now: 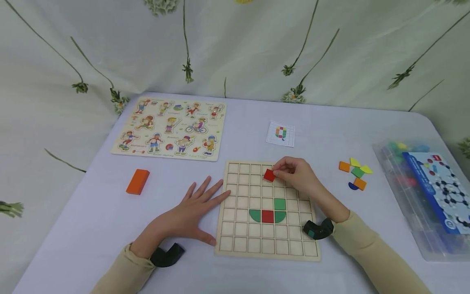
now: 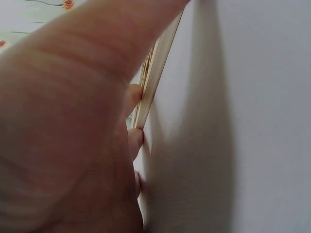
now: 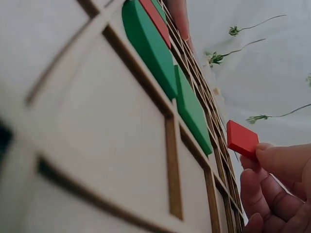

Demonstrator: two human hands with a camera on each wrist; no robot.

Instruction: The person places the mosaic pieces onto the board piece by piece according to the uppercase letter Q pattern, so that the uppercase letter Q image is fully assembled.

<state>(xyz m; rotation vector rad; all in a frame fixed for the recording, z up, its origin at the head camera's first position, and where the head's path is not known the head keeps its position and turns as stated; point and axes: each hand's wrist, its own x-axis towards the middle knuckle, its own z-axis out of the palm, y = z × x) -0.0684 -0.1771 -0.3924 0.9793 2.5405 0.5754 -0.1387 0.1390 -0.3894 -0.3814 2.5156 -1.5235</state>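
A wooden grid board point(image 1: 235, 246) lies in front of the person. The right hand point(image 1: 299, 175) pinches a red square tile point(image 1: 269, 175) between thumb and fingertip over the board's far rows; the right wrist view shows this red tile point(image 3: 242, 138) tilted and held off the board. Spread fingers of the left hand point(image 1: 187, 214) touch the board's left edge. In the grid sit a red square point(image 1: 267, 216) between two green quarter-round tiles point(image 1: 255, 215), and a green square point(image 1: 280, 203) above the right one. The left wrist view shows the fingers against the board's side point(image 2: 158, 73).
Loose orange, yellow, green and blue tiles point(image 1: 358, 172) lie right of the board. A pattern card point(image 1: 280, 134) is behind it. Further off are a sports picture puzzle point(image 1: 170, 126), an orange block point(image 1: 138, 181), and a clear plastic box point(image 1: 404, 212) with a blue booklet point(image 1: 437, 188).
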